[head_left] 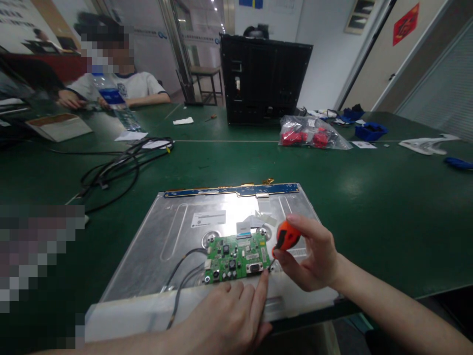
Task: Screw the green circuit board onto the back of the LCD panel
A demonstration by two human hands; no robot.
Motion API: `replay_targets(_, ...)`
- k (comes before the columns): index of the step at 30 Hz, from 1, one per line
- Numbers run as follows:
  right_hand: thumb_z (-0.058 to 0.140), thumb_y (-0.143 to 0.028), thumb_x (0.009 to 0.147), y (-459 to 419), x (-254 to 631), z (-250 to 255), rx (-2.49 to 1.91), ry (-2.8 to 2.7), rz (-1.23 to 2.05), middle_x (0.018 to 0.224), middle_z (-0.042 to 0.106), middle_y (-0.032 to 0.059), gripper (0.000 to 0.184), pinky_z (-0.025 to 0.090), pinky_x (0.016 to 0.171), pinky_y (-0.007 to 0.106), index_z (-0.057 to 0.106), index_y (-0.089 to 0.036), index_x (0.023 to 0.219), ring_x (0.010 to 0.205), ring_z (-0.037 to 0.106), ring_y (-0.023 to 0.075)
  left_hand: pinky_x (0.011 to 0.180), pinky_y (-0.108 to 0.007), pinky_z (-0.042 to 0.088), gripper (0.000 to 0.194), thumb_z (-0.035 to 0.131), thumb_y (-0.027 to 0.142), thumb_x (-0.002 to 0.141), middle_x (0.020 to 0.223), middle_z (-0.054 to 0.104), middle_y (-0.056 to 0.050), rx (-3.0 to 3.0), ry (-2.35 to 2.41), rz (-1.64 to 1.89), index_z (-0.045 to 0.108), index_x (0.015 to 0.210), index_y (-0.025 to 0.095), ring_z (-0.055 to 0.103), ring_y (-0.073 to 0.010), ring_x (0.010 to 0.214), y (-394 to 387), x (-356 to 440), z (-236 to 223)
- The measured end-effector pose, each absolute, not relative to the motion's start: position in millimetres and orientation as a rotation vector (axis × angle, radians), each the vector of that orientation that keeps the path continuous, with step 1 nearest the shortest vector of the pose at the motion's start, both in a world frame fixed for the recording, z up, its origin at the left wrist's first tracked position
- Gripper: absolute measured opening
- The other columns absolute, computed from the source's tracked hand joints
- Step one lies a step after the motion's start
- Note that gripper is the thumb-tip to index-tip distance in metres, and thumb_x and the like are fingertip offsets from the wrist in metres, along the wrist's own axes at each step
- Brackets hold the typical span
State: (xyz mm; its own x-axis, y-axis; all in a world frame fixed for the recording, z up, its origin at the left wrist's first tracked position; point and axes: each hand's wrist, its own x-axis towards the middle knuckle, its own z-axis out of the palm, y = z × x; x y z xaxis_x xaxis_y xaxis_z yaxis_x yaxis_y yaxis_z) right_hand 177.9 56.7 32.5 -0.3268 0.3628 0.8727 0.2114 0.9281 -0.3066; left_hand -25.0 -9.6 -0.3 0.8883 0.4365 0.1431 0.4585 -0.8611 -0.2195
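A green circuit board (236, 256) lies on the silver back of a display panel (148, 256), with cables running from its left side. My right hand (314, 251) grips a screwdriver (288, 236) by its orange and black handle. The screwdriver slants down, its thin shaft reaching the board's lower right corner. Just below the board rests my left hand (231, 315), palm down, its index finger stretched to that same corner. Whether a screw sits under the tip is too small to tell. A blue circuit strip (229, 190) runs along the panel's far edge.
Black cables (118, 162) lie coiled at the left, near a tilted water bottle (116, 101). A black monitor housing (266, 79) stands at the back, beside a plastic bag (312, 133) of red parts. Another person (121, 86) sits across the green table (369, 197).
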Motion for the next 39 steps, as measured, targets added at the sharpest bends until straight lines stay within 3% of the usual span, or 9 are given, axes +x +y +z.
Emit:
replay_targets(6, 0.058, -0.016, 0.090, 59.8, 178.6, 30.7, -0.440, -1.888, 0.159, 0.095, 0.062, 0.0025, 0.067, 0.049, 0.046, 0.022, 0.032, -0.020, 0.151, 0.057, 0.054, 0.0107, 0.055, -0.030, 0.055, 0.049, 0.051, 0.032, 0.097, 0.088, 0.073, -0.014, -2.822, -0.689, -0.152, 0.055, 0.129, -0.004, 0.067, -0.0204, 0.064, -9.6, -25.1, 0.5)
replay_targets(9, 0.057, -0.016, 0.089, 61.2, 180.8, 30.6, -0.405, -1.924, 0.244, 0.090, 0.060, 0.0022, 0.068, 0.050, 0.047, 0.023, 0.032, -0.019, 0.151, 0.061, 0.056, 0.0122, 0.054, -0.031, 0.055, 0.048, 0.053, 0.033, 0.095, 0.088, 0.073, -0.014, -2.799, -0.688, -0.202, 0.057, 0.126, -0.004, 0.067, -0.0211, 0.063, -9.3, -24.7, -1.0)
replay_targets(14, 0.053, -0.012, 0.083, 59.9, 182.6, 29.4, -0.425, -1.960, 0.334, 0.101, 0.061, 0.0075, 0.074, 0.054, 0.050, 0.026, 0.028, -0.018, 0.153, 0.067, 0.059, 0.0144, 0.054, -0.031, 0.056, 0.046, 0.052, 0.032, 0.095, 0.089, 0.074, -0.015, -2.798, -0.685, -0.216, 0.058, 0.124, -0.003, 0.068, -0.0217, 0.064, -8.7, -23.8, -2.5)
replay_targets(20, 0.056, -0.008, 0.083, 59.2, 177.6, 31.6, -0.413, -1.904, 0.191, 0.084, 0.057, 0.0017, 0.073, 0.047, 0.045, 0.026, 0.031, -0.018, 0.151, 0.062, 0.052, 0.0157, 0.052, -0.032, 0.055, 0.046, 0.050, 0.030, 0.095, 0.089, 0.074, -0.017, -2.810, -0.683, -0.214, 0.055, 0.126, -0.005, 0.067, -0.0221, 0.062, -9.0, -24.6, -0.9)
replay_targets(25, 0.058, -0.008, 0.085, 61.3, 176.5, 34.1, -0.374, -1.913, 0.175, 0.084, 0.056, 0.0010, 0.070, 0.044, 0.045, 0.026, 0.032, -0.017, 0.149, 0.061, 0.050, 0.0149, 0.052, -0.032, 0.056, 0.047, 0.054, 0.030, 0.093, 0.090, 0.074, -0.017, -2.808, -0.678, -0.248, 0.056, 0.125, -0.005, 0.067, -0.0220, 0.062, -8.8, -25.1, -2.1)
replay_targets(34, 0.057, -0.016, 0.077, 59.5, 180.9, 37.9, -0.403, -1.943, 0.166, 0.119, 0.057, 0.0144, 0.076, 0.059, 0.059, 0.033, 0.034, -0.017, 0.149, 0.094, 0.062, 0.0243, 0.052, -0.032, 0.057, 0.049, 0.059, 0.035, 0.091, 0.089, 0.074, -0.016, -2.814, -0.683, -0.199, 0.059, 0.122, -0.003, 0.068, -0.0228, 0.062, -8.2, -24.9, -0.6)
replay_targets(36, 0.054, -0.013, 0.077, 59.0, 180.7, 38.0, -0.403, -1.949, 0.153, 0.119, 0.059, 0.0139, 0.077, 0.060, 0.060, 0.033, 0.033, -0.018, 0.150, 0.097, 0.063, 0.0246, 0.053, -0.032, 0.057, 0.048, 0.058, 0.035, 0.092, 0.088, 0.074, -0.016, -2.813, -0.692, -0.189, 0.059, 0.123, -0.002, 0.068, -0.0223, 0.063, -7.9, -24.9, -0.1)
replay_targets(39, 0.053, -0.009, 0.078, 58.8, 179.0, 37.0, -0.403, -1.931, 0.178, 0.105, 0.064, 0.0096, 0.075, 0.058, 0.058, 0.031, 0.034, -0.018, 0.149, 0.086, 0.063, 0.0217, 0.054, -0.031, 0.057, 0.047, 0.056, 0.034, 0.093, 0.088, 0.074, -0.015, -2.807, -0.686, -0.192, 0.060, 0.122, -0.002, 0.068, -0.0218, 0.064, -8.2, -25.2, -0.7)
